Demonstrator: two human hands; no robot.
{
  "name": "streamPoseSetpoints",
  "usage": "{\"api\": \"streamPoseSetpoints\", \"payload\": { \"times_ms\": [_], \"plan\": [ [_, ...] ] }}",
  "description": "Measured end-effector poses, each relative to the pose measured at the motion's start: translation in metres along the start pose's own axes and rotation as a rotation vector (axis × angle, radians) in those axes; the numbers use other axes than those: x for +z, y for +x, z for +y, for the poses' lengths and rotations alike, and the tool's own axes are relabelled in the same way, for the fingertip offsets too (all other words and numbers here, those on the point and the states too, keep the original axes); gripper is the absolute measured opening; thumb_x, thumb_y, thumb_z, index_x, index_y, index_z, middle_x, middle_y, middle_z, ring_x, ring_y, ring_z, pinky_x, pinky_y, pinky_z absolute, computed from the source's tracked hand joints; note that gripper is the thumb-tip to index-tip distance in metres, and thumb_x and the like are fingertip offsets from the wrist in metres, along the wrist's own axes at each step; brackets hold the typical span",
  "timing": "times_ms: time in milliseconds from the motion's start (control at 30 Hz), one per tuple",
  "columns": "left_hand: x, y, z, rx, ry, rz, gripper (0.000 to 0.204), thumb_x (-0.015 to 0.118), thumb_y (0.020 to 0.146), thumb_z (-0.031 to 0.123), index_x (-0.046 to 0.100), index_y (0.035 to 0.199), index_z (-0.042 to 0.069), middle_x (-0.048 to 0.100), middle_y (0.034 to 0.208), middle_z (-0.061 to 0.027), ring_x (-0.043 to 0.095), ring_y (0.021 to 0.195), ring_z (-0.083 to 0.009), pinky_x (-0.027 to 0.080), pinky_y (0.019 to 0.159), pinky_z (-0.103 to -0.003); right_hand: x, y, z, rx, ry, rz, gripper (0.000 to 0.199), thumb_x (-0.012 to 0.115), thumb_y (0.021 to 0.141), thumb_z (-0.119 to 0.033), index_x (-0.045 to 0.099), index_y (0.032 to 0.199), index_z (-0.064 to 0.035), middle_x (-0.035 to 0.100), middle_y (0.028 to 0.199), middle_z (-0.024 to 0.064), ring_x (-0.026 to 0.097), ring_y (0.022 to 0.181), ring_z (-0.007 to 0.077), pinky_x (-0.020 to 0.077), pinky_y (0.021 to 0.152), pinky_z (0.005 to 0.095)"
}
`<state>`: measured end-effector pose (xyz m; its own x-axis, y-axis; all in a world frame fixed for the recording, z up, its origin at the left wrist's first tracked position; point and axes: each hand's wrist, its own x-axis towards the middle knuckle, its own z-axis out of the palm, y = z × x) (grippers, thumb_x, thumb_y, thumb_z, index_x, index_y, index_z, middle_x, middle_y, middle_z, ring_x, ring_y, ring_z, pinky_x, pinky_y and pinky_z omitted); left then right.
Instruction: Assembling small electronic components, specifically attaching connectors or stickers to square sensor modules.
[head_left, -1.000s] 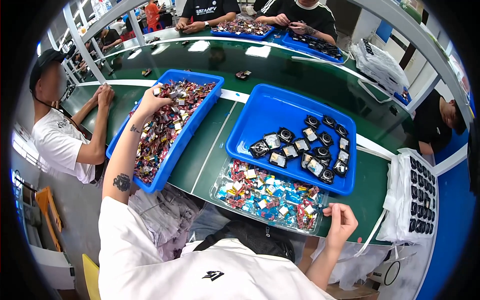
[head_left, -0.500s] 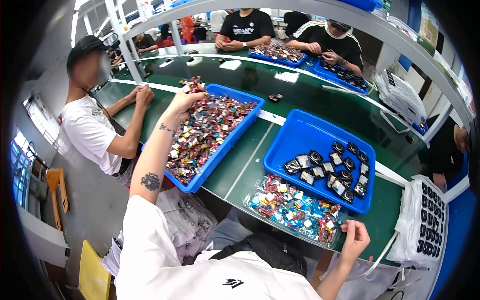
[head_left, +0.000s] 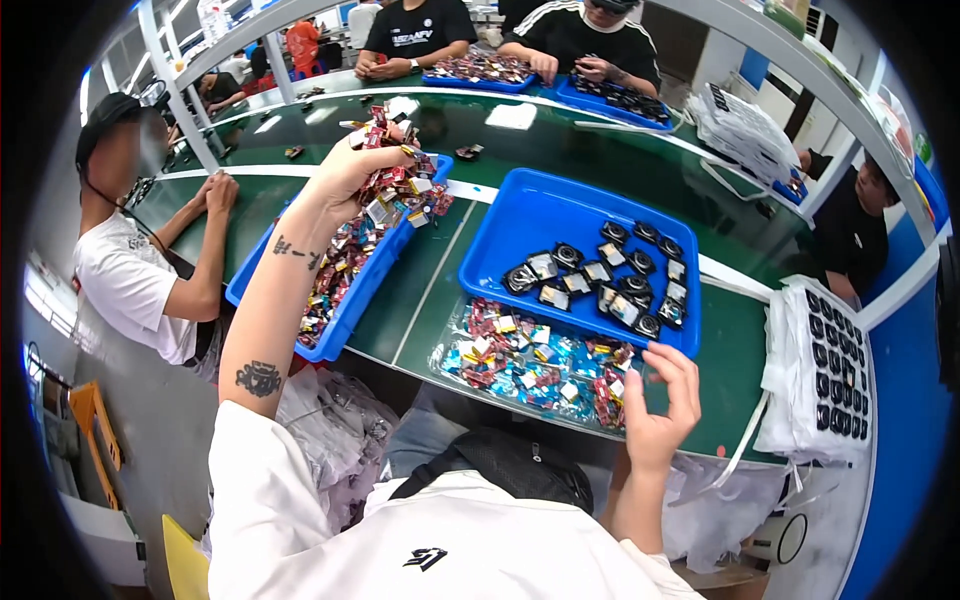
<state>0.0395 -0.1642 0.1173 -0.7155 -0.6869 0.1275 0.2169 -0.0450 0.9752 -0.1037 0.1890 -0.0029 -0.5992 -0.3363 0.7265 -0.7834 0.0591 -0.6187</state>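
Observation:
A handful of small red, silver and gold electronic parts point(head_left: 378, 203) is clutched in my left hand point(head_left: 345, 178), raised over the left blue tray point(head_left: 318, 352), which is heaped with the same kind of parts. Some parts stick out past my fingers. My right hand point(head_left: 660, 412) holds nothing; its fingers are apart beside the right end of a shallow clear tray point(head_left: 470, 382). Similar parts and blue film pieces point(head_left: 570, 390) lie in that tray. Just behind it, another blue tray point(head_left: 520, 220) holds several black square modules with round centres point(head_left: 640, 262).
A white sheet-like tray with rows of black parts point(head_left: 838, 370) stands at the right. Co-workers sit at the left and across the green bench point(head_left: 420, 330), with blue trays point(head_left: 610, 104) before two of them. A white shelf frame point(head_left: 700, 22) crosses above.
My left hand has lifted from the heap with a larger handful of parts. My right hand has opened its fingers and moved up beside the trays. The whole view has shifted.

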Motion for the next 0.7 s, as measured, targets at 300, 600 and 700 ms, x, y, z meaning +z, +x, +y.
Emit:
{"api": "streamPoseSetpoints", "payload": {
  "times_ms": [300,600,700],
  "plan": [
    [0.163,-0.055,-0.057,-0.178,-0.071,-0.325,0.023,0.066,0.074,-0.009,0.057,0.089,0.006,0.059,0.088,-0.001,0.058,0.077,-0.0091,0.049,0.068,-0.025,0.048,-0.003,-0.035,-0.326,-0.087,0.01,0.084,0.086,0.064,-0.024,0.04,0.134,-0.0134,0.029,0.142,0.0227,0.032,0.129,0.0396,0.0329,0.1,0.0473],
    [0.182,-0.091,-0.108,-0.215,0.011,-0.346,0.033,0.067,0.082,0.006,0.05,0.111,0.003,0.06,0.099,-0.0072,0.059,0.087,-0.0106,0.052,0.074,-0.027,0.043,-0.018,-0.016,-0.132,-0.305,-0.09,0.09,0.083,0.061,-0.018,0.038,0.139,-0.0113,0.047,0.131,0.0161,0.049,0.115,0.0341,0.0364,0.096,0.0461],
    [0.166,-0.092,-0.109,-0.198,0.176,-0.409,0.036,0.067,0.084,0.008,0.051,0.116,0.002,0.06,0.103,-0.009,0.06,0.089,-0.0119,0.052,0.076,-0.028,0.041,-0.018,-0.015,-0.099,-0.329,-0.118,0.085,0.082,0.063,-0.025,0.043,0.136,-0.0087,0.056,0.12,0.0116,0.054,0.107,0.0289,0.0364,0.094,0.0451]
  ]
}}
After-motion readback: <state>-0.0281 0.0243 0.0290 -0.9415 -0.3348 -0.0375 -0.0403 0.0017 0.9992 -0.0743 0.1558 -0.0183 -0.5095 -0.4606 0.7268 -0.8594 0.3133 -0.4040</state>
